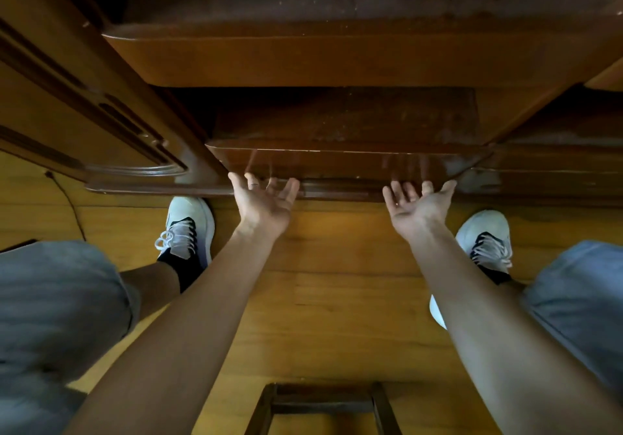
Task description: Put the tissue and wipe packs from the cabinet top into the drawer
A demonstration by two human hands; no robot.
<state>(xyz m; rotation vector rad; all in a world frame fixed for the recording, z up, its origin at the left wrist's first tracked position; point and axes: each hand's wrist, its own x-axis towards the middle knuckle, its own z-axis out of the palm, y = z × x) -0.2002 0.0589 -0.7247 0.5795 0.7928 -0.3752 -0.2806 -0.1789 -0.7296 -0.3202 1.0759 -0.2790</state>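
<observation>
I look straight down the front of a dark brown wooden cabinet. Its top edge (pixel 337 60) juts out at the top of the view. Below it a drawer front (pixel 347 161) stands out a little from the cabinet. My left hand (pixel 263 203) and my right hand (pixel 416 208) are both palm up with fingers spread, fingertips at or under the lower edge of that drawer front. Neither hand holds anything. No tissue or wipe packs are in view, and the inside of the drawer is hidden.
A panelled cabinet door (pixel 84 124) stands at the left. My feet in white shoes (pixel 188 229) (pixel 485 235) rest on the yellow wooden floor (pixel 337 283). A dark wooden stool frame (pixel 323 404) sits at the bottom. A thin cable (pixel 67 198) runs down at the left.
</observation>
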